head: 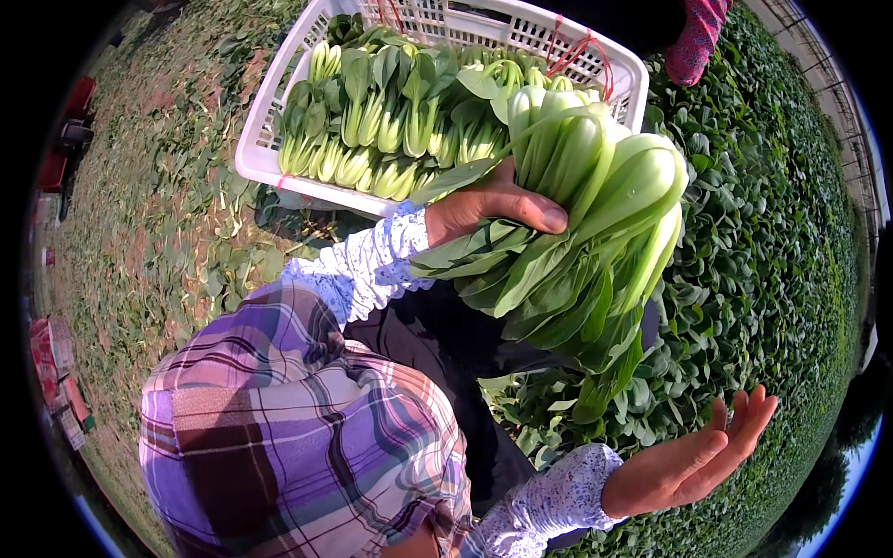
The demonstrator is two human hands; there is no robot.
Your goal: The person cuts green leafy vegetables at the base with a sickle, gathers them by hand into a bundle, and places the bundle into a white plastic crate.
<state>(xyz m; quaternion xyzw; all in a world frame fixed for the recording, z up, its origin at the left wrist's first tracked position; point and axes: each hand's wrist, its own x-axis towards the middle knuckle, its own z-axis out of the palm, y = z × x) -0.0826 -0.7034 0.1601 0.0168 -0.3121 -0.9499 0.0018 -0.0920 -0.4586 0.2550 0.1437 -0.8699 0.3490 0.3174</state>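
My left hand point(499, 202), in a white and blue patterned sleeve, is closed around a large bunch of bok choy point(558, 258), thumb across the leaves. The pale stem bases point up and right, while dark leaves hang below. Just behind the bunch is a white plastic crate point(279, 178) holding rows of bok choy point(391, 118). My right hand point(691, 450) is at the lower right, over the leafy crop. Its fingers are spread from the thumb, with nothing in it.
Dense green bok choy plants point(753, 279) grow on the right. Cut leaves lie scattered on the ground point(174, 209) at the left. Another person's pink patterned sleeve point(694, 42) shows beyond the crate's right corner. Red string point(579, 52) is tied to the crate. Red objects stand at the far left edge.
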